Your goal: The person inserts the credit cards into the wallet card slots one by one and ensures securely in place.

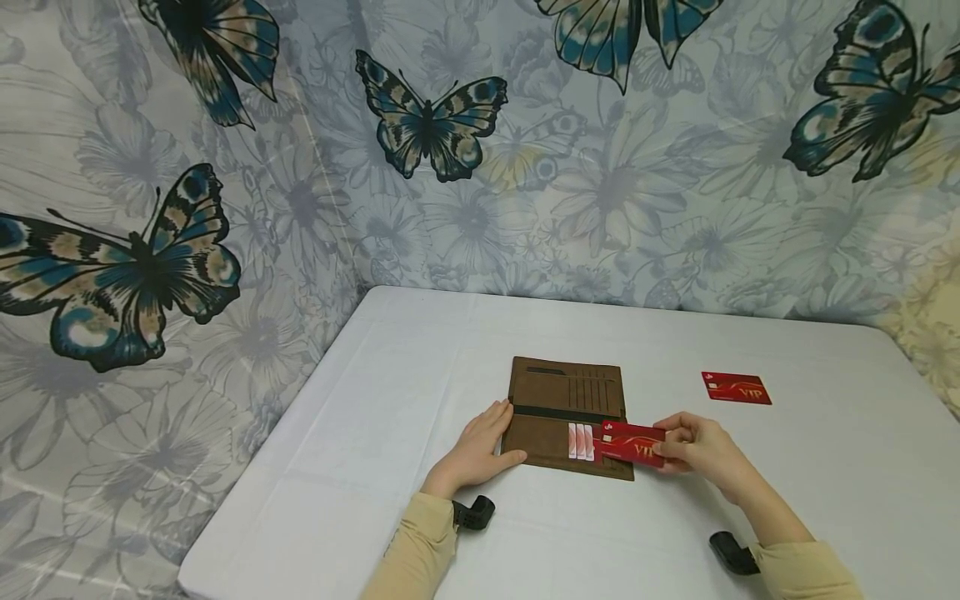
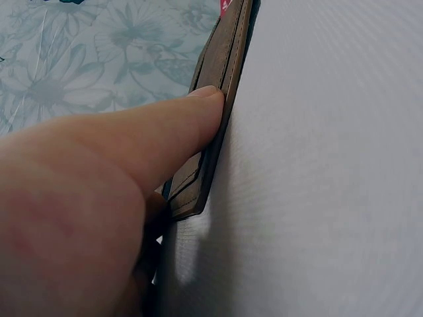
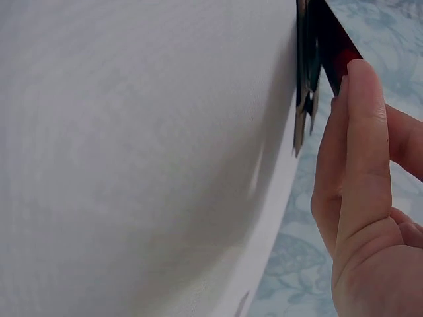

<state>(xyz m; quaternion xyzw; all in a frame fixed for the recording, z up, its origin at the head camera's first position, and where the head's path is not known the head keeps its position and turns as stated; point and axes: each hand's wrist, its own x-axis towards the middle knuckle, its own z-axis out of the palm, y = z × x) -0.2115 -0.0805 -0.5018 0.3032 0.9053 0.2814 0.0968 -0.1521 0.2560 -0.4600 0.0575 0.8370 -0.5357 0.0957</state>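
"What are the hands doing?"
"The right hand (image 1: 697, 452) pinches a red VIP card (image 1: 628, 442) by its right end; the left hand (image 1: 478, 444), fingers extended, touches the left side of an open brown wallet (image 1: 558, 414)"
"Where's that card?"
"Partly over the wallet's near half, beside three pale-and-red strips (image 1: 581, 442); another red VIP card (image 1: 737, 388) lies apart on the white table (image 1: 360, 450), before a butterfly-patterned backdrop (image 1: 472, 225)"

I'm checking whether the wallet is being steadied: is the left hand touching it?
Touching. The left wrist view shows it: the left hand has its thumb laid against the brown wallet, with no gap.
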